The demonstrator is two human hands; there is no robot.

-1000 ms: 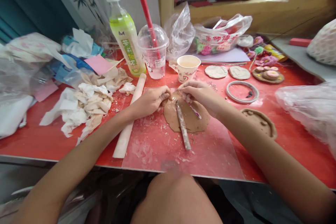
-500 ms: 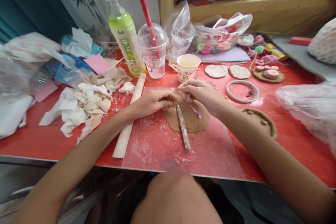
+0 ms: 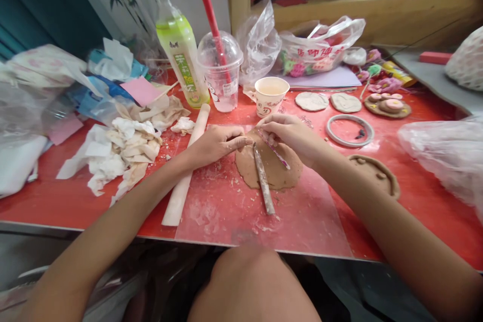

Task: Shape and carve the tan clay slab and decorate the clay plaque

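Observation:
A flat brown clay slab (image 3: 281, 173) lies on a clear sheet (image 3: 211, 211) on the red table. My right hand (image 3: 283, 131) is closed around a thin pink-and-white stick (image 3: 281, 158), which slants over the slab's upper part. At the slab's upper left edge is my left hand (image 3: 222, 145), its thumb and fingers drawn together; anything between them is too small to make out. Between the hands, a clay-smeared knife-like tool (image 3: 264, 186) rests across the slab, its end pointing toward me. A pale rolling pin (image 3: 184, 181) lies left of the slab, partly behind my left forearm.
A paper cup (image 3: 269, 98), a plastic cup with a red straw (image 3: 222, 80) and a green drink bottle (image 3: 183, 55) stand behind. Crumpled tissues (image 3: 121, 146) lie left. To the right are clay discs (image 3: 311, 101), a grey ring (image 3: 349, 118) and a rimmed clay piece (image 3: 392, 181).
My left hand has shifted slightly up and left, and its fingertips have come away from the tip of the knife-like tool. My right hand stays nearly in place with the stick.

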